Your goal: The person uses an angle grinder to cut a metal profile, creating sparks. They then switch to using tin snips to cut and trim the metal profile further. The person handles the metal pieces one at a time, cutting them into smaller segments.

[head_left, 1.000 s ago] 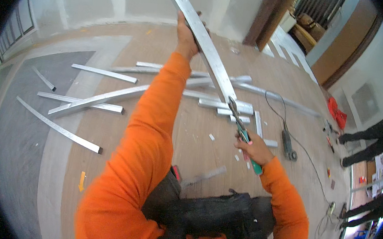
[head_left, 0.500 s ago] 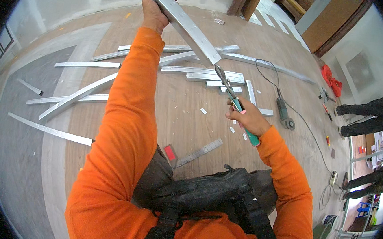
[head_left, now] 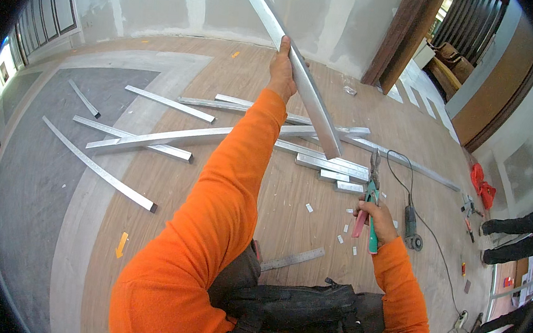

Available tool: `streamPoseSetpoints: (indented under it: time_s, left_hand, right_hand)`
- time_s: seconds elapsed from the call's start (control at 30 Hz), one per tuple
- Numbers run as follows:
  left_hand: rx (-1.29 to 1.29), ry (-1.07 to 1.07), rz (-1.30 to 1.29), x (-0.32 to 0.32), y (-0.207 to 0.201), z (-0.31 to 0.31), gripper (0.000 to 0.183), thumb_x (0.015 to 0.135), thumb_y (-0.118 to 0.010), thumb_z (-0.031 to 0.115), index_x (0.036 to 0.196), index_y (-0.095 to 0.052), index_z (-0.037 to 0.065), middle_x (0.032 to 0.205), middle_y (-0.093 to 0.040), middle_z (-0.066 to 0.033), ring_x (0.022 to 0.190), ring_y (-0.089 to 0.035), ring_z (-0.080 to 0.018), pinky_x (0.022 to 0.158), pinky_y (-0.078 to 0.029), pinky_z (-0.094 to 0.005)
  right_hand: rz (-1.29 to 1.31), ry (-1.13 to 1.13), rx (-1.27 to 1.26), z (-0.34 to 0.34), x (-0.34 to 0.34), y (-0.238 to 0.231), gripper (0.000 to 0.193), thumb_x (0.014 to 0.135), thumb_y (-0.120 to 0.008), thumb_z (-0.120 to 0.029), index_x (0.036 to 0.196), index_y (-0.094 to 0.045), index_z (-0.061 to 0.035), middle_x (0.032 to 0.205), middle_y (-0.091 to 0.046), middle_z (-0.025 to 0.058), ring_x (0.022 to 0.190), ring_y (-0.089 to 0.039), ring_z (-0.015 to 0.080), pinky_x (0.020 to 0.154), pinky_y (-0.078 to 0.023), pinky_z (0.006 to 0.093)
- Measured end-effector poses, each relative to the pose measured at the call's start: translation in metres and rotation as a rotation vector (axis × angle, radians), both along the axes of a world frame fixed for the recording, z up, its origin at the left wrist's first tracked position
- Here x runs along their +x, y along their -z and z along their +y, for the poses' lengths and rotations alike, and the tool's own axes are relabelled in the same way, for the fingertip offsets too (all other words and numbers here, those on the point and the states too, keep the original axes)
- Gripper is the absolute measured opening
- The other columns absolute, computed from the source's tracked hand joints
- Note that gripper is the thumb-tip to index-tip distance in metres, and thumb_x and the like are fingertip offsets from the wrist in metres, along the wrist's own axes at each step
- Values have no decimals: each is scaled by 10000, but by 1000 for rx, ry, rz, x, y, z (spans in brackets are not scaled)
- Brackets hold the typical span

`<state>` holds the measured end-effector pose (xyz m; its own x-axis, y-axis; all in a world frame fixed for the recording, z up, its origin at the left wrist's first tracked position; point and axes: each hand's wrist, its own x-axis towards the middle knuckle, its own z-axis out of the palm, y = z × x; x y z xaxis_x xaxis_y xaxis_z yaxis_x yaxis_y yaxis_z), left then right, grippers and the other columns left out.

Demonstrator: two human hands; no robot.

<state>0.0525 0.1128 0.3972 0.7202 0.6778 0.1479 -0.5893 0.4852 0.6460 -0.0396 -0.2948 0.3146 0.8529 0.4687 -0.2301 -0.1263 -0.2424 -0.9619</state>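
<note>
My left hand (head_left: 282, 75) is wrapped round a long metal stud (head_left: 312, 101), which it holds up at a slant, its lower end toward me and its upper end near the wall. Closed on the handles of a pair of tin snips (head_left: 373, 178), my right hand (head_left: 382, 221) is lower and to the right. The snips have one green and one red handle; their jaws point away from me, apart from the stud. Beneath lie several cut metal channels (head_left: 332, 165) and longer studs (head_left: 175, 137), some crossing each other.
An angle grinder (head_left: 410, 228) with its cable lies at the right. Small white scraps (head_left: 309, 207) and a metal ruler (head_left: 293, 259) are on the wood-look floor. Two people's legs (head_left: 517, 239) show at the far right, near a red bag (head_left: 482, 188). A doorway (head_left: 436, 73) opens at the back.
The snips have come away from the stud's lower end, and their red handle now shows spread from the green one. The stud is held more steeply. The whole view has shifted.
</note>
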Motion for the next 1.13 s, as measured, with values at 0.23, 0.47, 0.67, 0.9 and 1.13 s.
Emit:
streamPoseSetpoints:
  time_s: [0.23,0.47,0.67,0.9,1.13]
  left_hand:
    - [-87,-56,65,7,9,-2,547,902,-754,393,1209,-518,8,843,-566,-96,633,-589,-220,513,-510,-390]
    - [-31,-179,156,13,15,7,616,855,-791,284,1287,-480,-26,1099,-595,-166,942,-605,-286,760,-527,-475]
    - [-48,-133,197,16,17,7,657,837,-802,265,1315,-468,-37,1152,-591,-174,1000,-595,-305,823,-514,-483]
    - [-98,-137,186,41,34,23,693,826,-817,305,1317,-486,-54,1150,-609,-173,1002,-607,-311,846,-518,-510]
    - [29,100,85,56,60,79,420,923,-707,434,1101,-575,77,824,-609,-88,708,-625,-246,616,-550,-479]
  right_hand:
    - [33,30,26,-5,3,2,343,852,-701,-256,1108,-619,-43,880,-636,47,782,-616,157,735,-497,300]
    - [15,-28,-24,-3,4,8,371,850,-713,-264,1128,-618,-38,894,-637,42,806,-610,148,745,-489,294]
    - [-81,-115,-93,-3,1,7,418,840,-735,-291,1150,-616,-39,916,-621,33,818,-596,146,757,-474,281]
    - [-179,-244,-166,-4,-1,7,435,830,-730,-257,1167,-606,-12,924,-599,29,808,-578,128,725,-473,284]
    - [-181,-369,-282,2,-24,-9,514,815,-733,-266,1239,-593,-11,917,-614,72,773,-583,153,703,-496,316]
